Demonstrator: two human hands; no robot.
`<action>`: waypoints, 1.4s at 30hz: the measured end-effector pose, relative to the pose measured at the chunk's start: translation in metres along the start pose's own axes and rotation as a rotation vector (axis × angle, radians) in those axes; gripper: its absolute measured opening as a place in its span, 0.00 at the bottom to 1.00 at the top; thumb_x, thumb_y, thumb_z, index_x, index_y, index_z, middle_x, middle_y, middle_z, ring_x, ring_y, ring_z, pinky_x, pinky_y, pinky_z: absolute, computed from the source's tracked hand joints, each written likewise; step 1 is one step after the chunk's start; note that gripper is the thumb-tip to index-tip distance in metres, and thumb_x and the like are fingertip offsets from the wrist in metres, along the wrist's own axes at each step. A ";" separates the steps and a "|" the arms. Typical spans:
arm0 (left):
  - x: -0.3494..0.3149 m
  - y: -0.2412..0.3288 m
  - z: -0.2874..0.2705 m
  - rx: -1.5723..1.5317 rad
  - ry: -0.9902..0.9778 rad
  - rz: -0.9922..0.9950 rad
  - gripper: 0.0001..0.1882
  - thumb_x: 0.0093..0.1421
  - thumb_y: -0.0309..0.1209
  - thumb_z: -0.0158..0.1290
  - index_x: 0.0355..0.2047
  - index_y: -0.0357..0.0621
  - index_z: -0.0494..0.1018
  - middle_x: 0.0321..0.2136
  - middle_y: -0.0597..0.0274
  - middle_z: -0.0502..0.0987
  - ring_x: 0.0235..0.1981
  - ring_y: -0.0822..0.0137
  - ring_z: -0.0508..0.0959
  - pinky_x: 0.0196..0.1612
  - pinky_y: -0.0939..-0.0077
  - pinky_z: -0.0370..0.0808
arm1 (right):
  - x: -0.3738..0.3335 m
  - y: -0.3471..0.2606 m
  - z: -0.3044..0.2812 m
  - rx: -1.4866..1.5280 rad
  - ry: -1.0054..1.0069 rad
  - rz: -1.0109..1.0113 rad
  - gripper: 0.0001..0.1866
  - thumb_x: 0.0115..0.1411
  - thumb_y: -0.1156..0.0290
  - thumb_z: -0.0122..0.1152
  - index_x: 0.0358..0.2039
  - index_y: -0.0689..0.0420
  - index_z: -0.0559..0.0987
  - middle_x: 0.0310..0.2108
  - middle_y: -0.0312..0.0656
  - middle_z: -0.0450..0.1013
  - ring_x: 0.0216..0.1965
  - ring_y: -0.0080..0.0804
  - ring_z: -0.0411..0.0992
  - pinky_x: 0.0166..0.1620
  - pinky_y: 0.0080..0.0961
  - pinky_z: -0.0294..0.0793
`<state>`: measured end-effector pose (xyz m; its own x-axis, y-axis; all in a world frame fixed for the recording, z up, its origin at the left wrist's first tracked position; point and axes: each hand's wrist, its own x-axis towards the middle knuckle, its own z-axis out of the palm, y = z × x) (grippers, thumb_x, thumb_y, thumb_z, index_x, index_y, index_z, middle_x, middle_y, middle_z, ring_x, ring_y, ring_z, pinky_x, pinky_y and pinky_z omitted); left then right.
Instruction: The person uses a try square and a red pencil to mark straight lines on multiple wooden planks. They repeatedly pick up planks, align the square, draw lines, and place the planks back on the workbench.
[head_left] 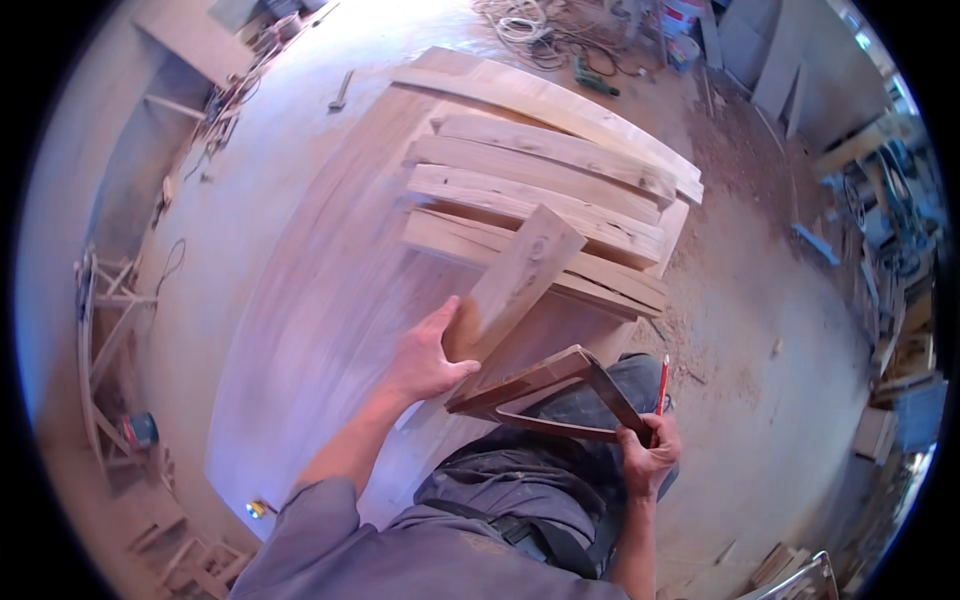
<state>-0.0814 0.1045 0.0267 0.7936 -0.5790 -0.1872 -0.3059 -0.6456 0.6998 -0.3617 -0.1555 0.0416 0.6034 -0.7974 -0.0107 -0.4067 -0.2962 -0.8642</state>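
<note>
My left hand point(425, 358) grips the near end of a short wooden board point(525, 270), thumb across its end and fingers along its left side. The board slants away to the right, its far end over a row of cut planks point(530, 195). These planks lie on a wide wooden panel point(320, 270). In my right hand point(650, 455), closed at one corner, is a brown triangular set square point(540, 380). A red pencil point(663, 380) stands upright out of the same hand. The set square is over my lap, its far corner close to the board.
A hammer point(342, 90) lies on the floor at the far left. Coiled cable point(525, 25) and a green power tool point(595, 77) lie beyond the panel. A yellow tape measure point(258, 508) rests by the panel's near left corner. Sawdust point(740, 160) and scrap wood line the right.
</note>
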 end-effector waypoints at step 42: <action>-0.014 -0.028 -0.017 -0.203 0.261 0.011 0.33 0.58 0.35 0.71 0.59 0.28 0.74 0.44 0.44 0.80 0.44 0.44 0.81 0.48 0.56 0.78 | 0.053 -0.094 0.120 -0.280 -0.305 -0.119 0.19 0.51 0.77 0.77 0.45 0.63 0.85 0.37 0.42 0.77 0.37 0.32 0.77 0.43 0.27 0.77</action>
<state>-0.0745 0.1390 0.0216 0.9070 -0.4209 -0.0141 -0.2250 -0.5125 0.8287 -0.2096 -0.1068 0.0621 0.8156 -0.5692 -0.1035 -0.4670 -0.5420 -0.6987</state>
